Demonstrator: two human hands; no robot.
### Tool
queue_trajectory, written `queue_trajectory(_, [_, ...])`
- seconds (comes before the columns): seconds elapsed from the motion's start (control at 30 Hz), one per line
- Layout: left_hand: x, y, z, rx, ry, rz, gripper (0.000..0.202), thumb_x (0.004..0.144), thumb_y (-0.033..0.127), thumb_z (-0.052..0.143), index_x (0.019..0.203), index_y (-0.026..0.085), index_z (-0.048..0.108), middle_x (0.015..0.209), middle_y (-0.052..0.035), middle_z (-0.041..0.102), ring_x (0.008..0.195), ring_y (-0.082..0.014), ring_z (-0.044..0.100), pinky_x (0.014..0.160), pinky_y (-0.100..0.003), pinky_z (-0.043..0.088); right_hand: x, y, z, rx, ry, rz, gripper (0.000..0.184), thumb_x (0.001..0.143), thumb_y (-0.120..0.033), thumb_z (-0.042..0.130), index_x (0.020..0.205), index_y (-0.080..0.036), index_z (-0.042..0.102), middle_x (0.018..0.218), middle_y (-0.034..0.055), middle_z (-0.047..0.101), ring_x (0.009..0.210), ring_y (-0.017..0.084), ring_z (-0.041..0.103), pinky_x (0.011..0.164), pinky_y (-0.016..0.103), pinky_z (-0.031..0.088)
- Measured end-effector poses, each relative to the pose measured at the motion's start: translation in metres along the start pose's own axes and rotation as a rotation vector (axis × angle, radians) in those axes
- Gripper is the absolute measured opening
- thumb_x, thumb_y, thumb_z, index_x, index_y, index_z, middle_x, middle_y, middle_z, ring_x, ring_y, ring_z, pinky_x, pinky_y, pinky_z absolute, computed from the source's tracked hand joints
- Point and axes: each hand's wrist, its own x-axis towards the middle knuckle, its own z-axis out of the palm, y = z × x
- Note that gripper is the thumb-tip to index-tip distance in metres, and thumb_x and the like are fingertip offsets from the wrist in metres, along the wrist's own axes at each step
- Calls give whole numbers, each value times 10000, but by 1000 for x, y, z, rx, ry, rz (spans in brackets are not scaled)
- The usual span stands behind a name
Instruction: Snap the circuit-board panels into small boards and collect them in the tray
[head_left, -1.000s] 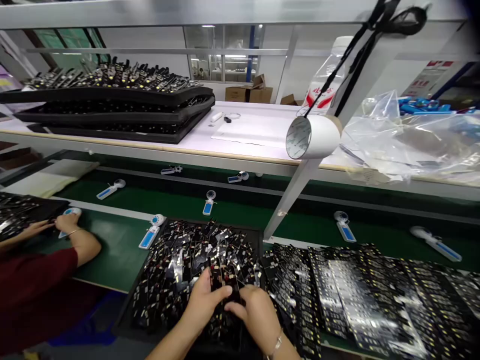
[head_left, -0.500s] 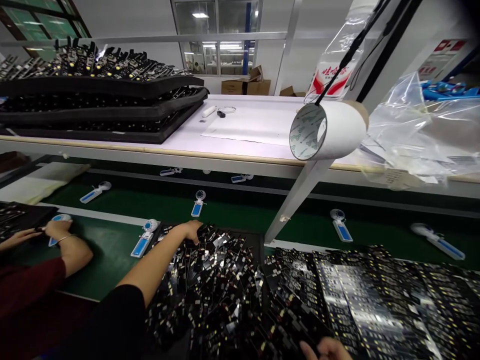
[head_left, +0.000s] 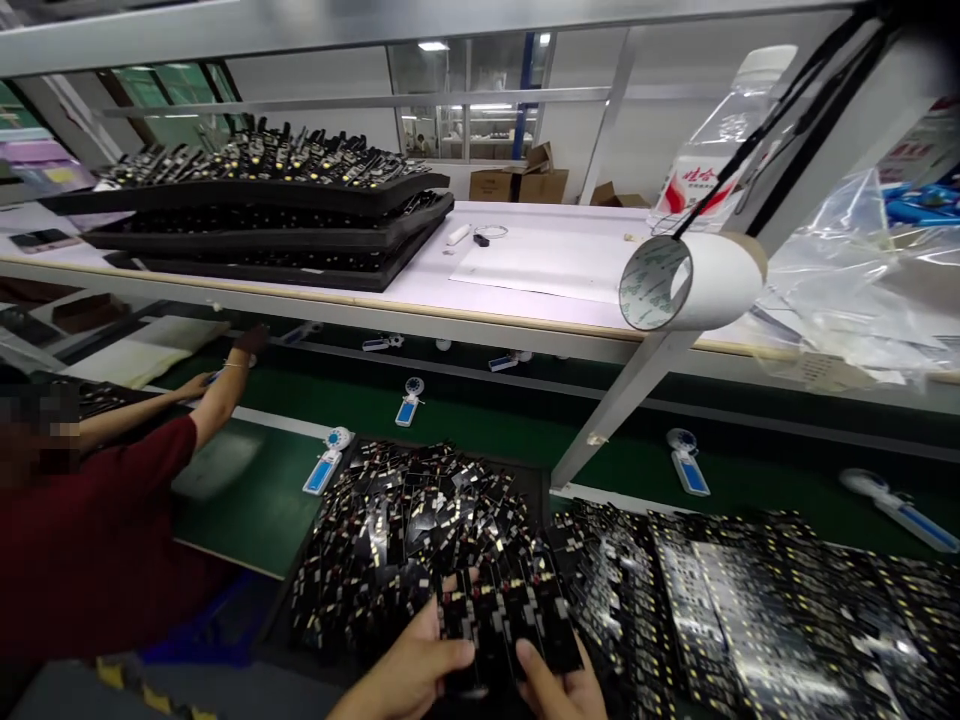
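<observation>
Low in the middle of the head view, a black circuit-board panel (head_left: 499, 625) with small silver and yellowish parts is held between both hands. My left hand (head_left: 424, 655) grips its left side, thumb on top. On its right side my right hand (head_left: 561, 690) is closed, with the thumb pressed on the face. Just beyond lies a dark tray (head_left: 536, 490) heaped with loose small circuit boards (head_left: 405, 520). To the right of my right hand, circuit-board panels (head_left: 750, 610) lie side by side in rows.
White-and-blue handheld devices (head_left: 328, 460) lie along the green belt (head_left: 480, 415). A co-worker's dark red sleeve (head_left: 150, 480) is at the left. Stacked black trays (head_left: 300, 240), a cardboard tube (head_left: 690, 280) and a bottle (head_left: 712, 150) are on or by the shelf above. A slanted metal post (head_left: 622, 410) stands ahead.
My left hand has come back from the far edge of the heap to meet my right hand at the panel. The co-worker's arm now reaches toward the belt. The view has shifted left.
</observation>
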Motion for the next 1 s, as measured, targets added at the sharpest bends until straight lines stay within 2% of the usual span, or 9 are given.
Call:
queue_trajectory(0.07, [-11,-1,-2,-13,85,-7,982,650,265,814,1453,399,265,1258,-77,614,964,-271,661,734,-376,541,-6,3,11,-39,-19,-6,744,436,-555,884,1042,-183,664,819,75,757,718,267,716,551,325,583])
queue_trajectory(0.17, [-25,5,-14,44,132,79,1103,617,216,824,1482,389,161,1283,-76,593,903,-228,658,735,-340,535,-17,12,20,-144,-55,-72,608,499,-598,841,899,-161,704,793,94,756,691,266,713,574,340,595])
queue_trajectory(0.37, [-35,-3,-25,193,350,291,803,742,269,700,1439,288,302,1392,-106,523,1179,-271,558,893,-365,511,-46,27,37,-472,-183,-571,358,738,-537,692,788,-188,757,797,115,753,743,269,701,717,327,572])
queue_trajectory(0.47, [-38,0,-29,93,304,315,723,656,94,619,1344,239,448,1267,-77,626,1168,-256,567,971,-370,460,-47,26,42,-440,-173,-467,445,815,-582,577,863,-163,718,839,111,745,731,249,687,655,300,566])
queue_trajectory(0.53, [-44,4,-35,-32,268,249,735,565,44,541,1271,245,519,1181,-47,671,1114,-250,597,940,-371,473,-43,29,43,-450,-210,-440,466,834,-609,534,767,-170,675,686,70,700,616,210,641,571,276,534])
queue_trajectory(0.63, [-57,7,-45,-178,200,101,681,506,85,507,1160,260,584,1100,-32,698,1024,-257,639,855,-390,507,-38,40,42,-462,-307,-373,504,807,-660,539,643,-188,599,492,5,575,448,154,535,442,248,438])
queue_trajectory(0.77, [-67,0,-54,-172,102,49,544,577,148,605,1108,267,577,1054,-39,700,956,-250,663,837,-401,506,-37,56,39,-417,-387,-246,554,761,-707,563,646,-169,623,526,48,643,469,176,599,478,264,476])
queue_trajectory(0.87, [-65,-12,-51,-4,172,86,541,675,219,749,1158,265,509,1062,-56,689,937,-241,663,823,-384,510,-38,60,34,-496,-409,-292,533,742,-680,613,623,-162,649,538,67,665,505,195,624,502,272,490])
queue_trajectory(1.0, [-53,-33,-31,131,292,217,571,705,339,778,1191,247,493,1086,-75,680,961,-251,644,788,-364,526,-44,62,19,-633,-287,-561,423,803,-587,608,712,-194,735,688,92,726,654,229,678,638,308,538])
